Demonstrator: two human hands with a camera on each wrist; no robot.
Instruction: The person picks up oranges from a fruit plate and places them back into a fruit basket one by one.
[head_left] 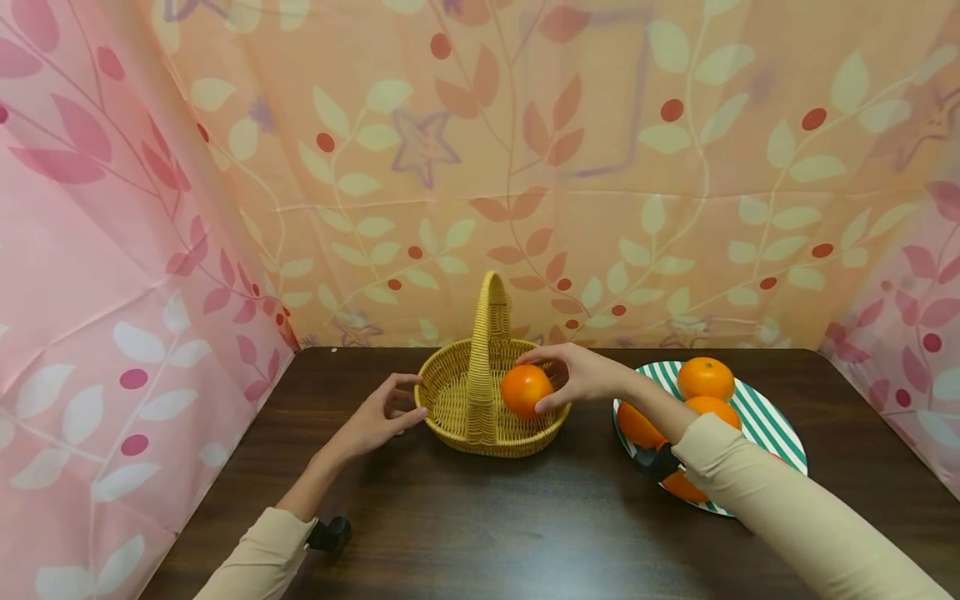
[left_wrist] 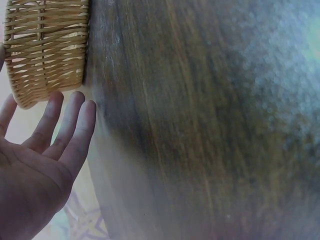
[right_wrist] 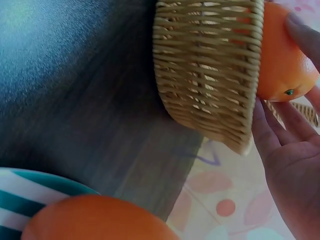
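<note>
A yellow wicker basket with a tall arched handle stands on the dark table. My right hand holds an orange between thumb and fingers at the basket's right side, right of the handle. In the right wrist view, the orange is partly behind the woven rim, its green stem spot showing. My left hand is at the basket's left rim, thumb and index fingertips at its edge. The left wrist view shows the loosely extended fingers beside the basket wall.
To the right, a green-and-white striped plate bears several oranges, partly hidden by my right forearm. A floral cloth hangs behind the wood-grain table. Dark wrist cameras are strapped on both wrists.
</note>
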